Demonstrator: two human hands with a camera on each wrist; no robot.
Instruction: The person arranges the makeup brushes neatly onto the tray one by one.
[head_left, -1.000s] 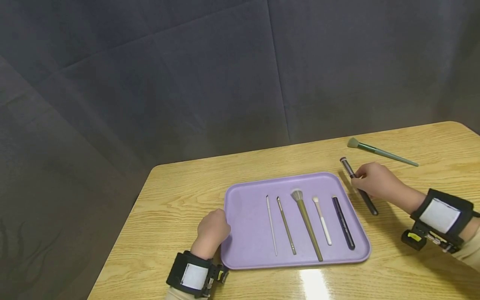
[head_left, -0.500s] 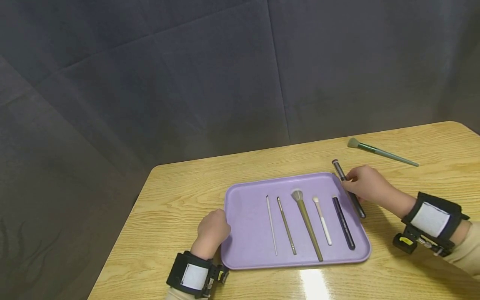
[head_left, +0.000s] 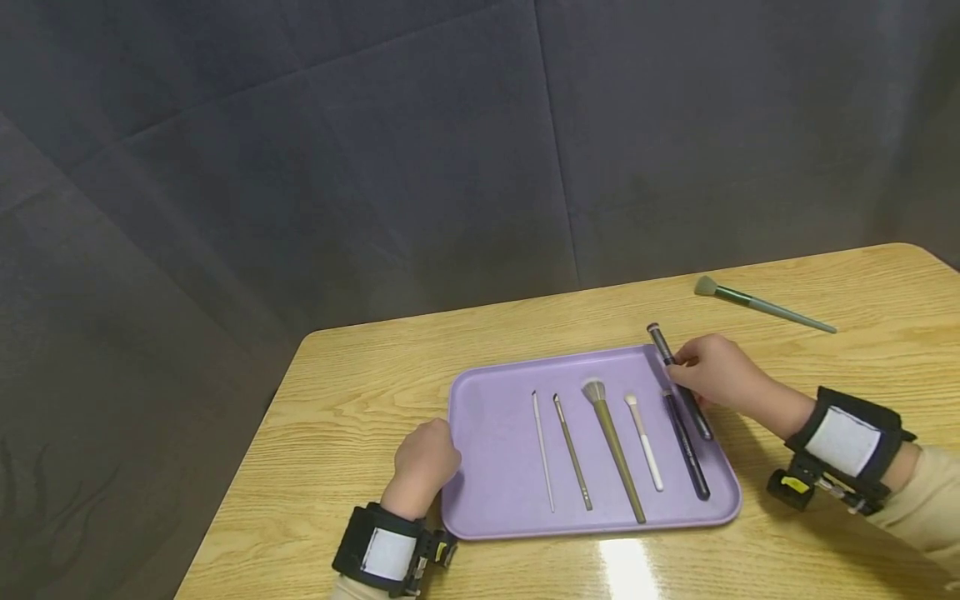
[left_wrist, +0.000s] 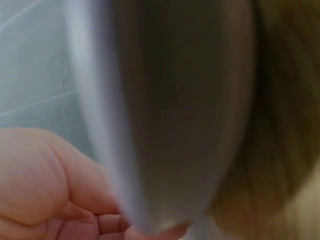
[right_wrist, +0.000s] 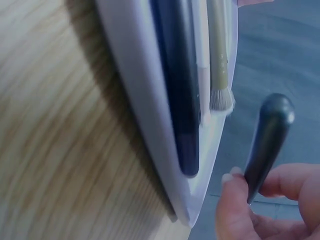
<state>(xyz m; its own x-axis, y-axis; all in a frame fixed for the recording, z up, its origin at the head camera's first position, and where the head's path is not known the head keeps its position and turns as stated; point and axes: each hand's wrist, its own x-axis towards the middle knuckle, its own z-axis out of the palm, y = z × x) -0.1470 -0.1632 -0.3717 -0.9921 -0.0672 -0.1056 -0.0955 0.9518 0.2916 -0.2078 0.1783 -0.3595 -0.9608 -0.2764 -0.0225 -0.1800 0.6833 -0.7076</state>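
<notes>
My right hand (head_left: 714,370) pinches a dark-handled makeup brush (head_left: 660,342) with a silver ferrule above the right rim of the lilac tray (head_left: 489,454). Its rounded handle end (right_wrist: 272,117) points at the camera in the right wrist view. At the tray's left edge, my left hand (head_left: 426,457) grips the rim; the left wrist view shows the thumb and curled fingers against it. On the tray lie a black brush (head_left: 687,452), a white-handled brush (head_left: 647,446), a large olive brush (head_left: 617,454), a thin brown brush (head_left: 573,454) and a thin white brush (head_left: 543,457), roughly side by side.
A green makeup brush (head_left: 776,311) lies on the wooden table (head_left: 360,375) beyond the tray, at the back right. Behind the table's far edge hangs a dark grey curtain (head_left: 420,183).
My right hand has carried the dark makeup brush leftward, from beside the tray to over its right rim. My left hand and the tray have stayed put.
</notes>
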